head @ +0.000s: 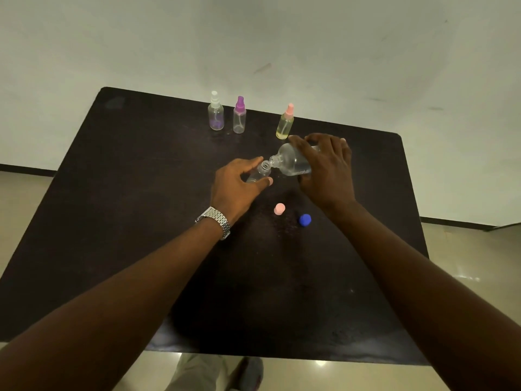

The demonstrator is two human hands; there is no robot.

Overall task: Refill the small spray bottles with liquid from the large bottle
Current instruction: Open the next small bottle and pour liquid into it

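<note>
**Large bottle tipped at the small bottle's mouth**

Nearest me on the dark rectangular tabletop (112, 221) I see two loose caps lying apart: a pale pink round cap (279, 209) and a blue round cap (305, 220). Beyond them my left hand (239, 187), a silver metal link watch (215, 221) at its wrist, wraps around a small clear uncapped plastic bottle (260, 173). My right hand (327, 167) grips the large clear plastic bottle (293, 162), tilted, its neck touching the small bottle's open mouth. Farthest back stand three capped sprayers: a white-topped clear spray bottle (216, 114), a purple-topped clear spray bottle (239, 115), a pink-topped yellowish spray bottle (285, 122).
</note>
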